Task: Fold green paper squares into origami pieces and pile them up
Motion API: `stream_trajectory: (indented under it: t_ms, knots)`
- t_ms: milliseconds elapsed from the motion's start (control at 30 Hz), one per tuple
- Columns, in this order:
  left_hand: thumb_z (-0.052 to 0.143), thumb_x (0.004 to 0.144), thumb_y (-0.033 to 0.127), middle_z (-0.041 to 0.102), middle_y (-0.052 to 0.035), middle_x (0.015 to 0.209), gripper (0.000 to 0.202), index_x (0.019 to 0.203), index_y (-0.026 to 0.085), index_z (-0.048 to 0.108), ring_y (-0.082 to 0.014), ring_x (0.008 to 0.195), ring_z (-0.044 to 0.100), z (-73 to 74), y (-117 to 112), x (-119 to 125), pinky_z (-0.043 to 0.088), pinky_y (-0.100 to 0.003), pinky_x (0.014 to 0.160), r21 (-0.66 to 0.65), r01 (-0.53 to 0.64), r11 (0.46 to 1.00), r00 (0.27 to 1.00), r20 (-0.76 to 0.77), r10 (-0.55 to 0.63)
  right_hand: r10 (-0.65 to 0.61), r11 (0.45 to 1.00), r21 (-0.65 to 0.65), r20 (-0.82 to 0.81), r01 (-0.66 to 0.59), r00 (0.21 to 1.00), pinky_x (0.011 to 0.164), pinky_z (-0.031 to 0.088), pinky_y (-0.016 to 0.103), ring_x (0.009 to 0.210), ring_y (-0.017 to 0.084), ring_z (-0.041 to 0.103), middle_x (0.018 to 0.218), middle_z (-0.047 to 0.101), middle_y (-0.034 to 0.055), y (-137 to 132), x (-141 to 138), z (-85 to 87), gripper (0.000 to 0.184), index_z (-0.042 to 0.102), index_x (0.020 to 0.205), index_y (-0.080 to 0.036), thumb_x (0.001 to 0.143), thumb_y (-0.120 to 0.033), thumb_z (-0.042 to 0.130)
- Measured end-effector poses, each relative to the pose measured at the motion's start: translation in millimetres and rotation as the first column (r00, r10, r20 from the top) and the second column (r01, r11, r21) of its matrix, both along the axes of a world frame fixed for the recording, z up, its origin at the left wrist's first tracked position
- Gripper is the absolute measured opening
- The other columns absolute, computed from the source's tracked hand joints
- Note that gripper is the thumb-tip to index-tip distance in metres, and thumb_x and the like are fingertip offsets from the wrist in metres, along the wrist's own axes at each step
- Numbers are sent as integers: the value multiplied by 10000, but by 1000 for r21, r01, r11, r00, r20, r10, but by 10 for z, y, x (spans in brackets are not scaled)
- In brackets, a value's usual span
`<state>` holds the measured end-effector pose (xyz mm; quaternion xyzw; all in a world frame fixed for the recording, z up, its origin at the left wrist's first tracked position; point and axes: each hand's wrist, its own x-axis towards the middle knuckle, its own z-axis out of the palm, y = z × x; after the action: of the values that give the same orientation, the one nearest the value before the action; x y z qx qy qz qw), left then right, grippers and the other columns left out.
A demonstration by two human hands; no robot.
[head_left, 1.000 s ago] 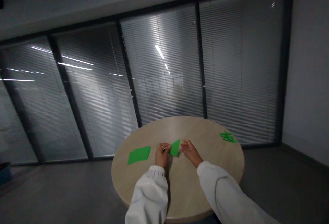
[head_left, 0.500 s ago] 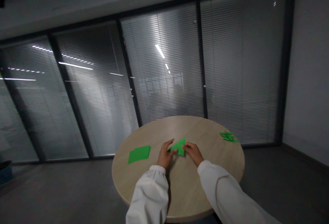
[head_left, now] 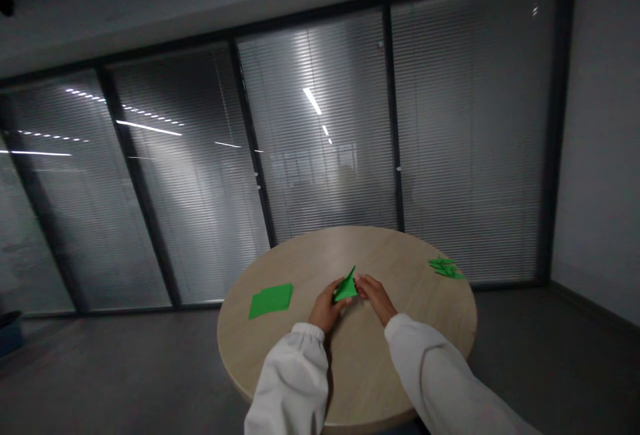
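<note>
A folded piece of green paper (head_left: 346, 287) is held between my two hands over the middle of the round table. My left hand (head_left: 327, 306) grips its left side, thumb in front and fingers behind. At the right edge, my right hand (head_left: 376, 295) has its fingers closed on the paper; the fingertips are partly hidden. The paper's upper corner points up and stands bent. To the left lies a stack of green paper sheets (head_left: 271, 300), slightly fanned out. Several small folded green paper pieces (head_left: 445, 267) lie in a pile near the table's right edge.
The round wooden table (head_left: 370, 382) stands before a glass wall with blinds (head_left: 320, 175). A plain wall (head_left: 595, 155) is on the right. A dark blue bin-like container (head_left: 10, 334) sits on the floor at far left.
The green paper has gone from a wide, flat triangle to a narrower, bent shape. My left fingers have closed in around it, and my right fingers have shifted slightly along its edge.
</note>
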<state>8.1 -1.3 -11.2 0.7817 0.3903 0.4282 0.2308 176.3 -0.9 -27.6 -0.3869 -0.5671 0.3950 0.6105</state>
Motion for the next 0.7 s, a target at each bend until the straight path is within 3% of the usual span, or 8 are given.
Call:
stream_trajectory:
  t_ms: [200, 433, 567, 700]
  knots:
    - [702, 686, 316, 650, -123, 1164, 572, 1222, 167, 569, -263, 1054, 595, -3, 5, 2, 440, -382, 930, -49, -25, 998, 1000, 15, 26, 41, 999, -3, -76, -42, 996, 684, 464, 287, 753, 191, 620, 772, 670, 17, 44, -26, -42, 344, 606, 832, -191, 708, -510, 637]
    - [743, 639, 353, 685, -86, 1054, 627, 1222, 200, 568, -212, 844, 635, 1, -1, 26, 489, -328, 789, -171, 36, 985, 993, 119, -16, 71, 995, 67, 17, -72, 997, 772, 497, 338, 828, 212, 648, 845, 696, 27, 104, -6, -129, 252, 604, 913, -210, 708, -355, 619]
    - [602, 752, 477, 709, -79, 933, 435, 1033, 150, 663, -211, 822, 628, -1, 39, 27, 489, -317, 757, -172, 31, 985, 971, 241, 11, 63, 995, 74, 28, -65, 998, 728, 509, 325, 773, 197, 646, 799, 686, 15, 104, -1, -137, 216, 584, 880, -220, 703, -340, 614]
    - [627, 695, 542, 711, -62, 782, 431, 827, 138, 695, -220, 756, 617, -11, 103, -14, 490, -312, 702, -191, -26, 981, 944, 317, 87, 92, 991, 92, 13, -93, 996, 671, 503, 299, 726, 185, 637, 769, 678, 9, 66, -2, -106, 220, 594, 884, -223, 701, -338, 631]
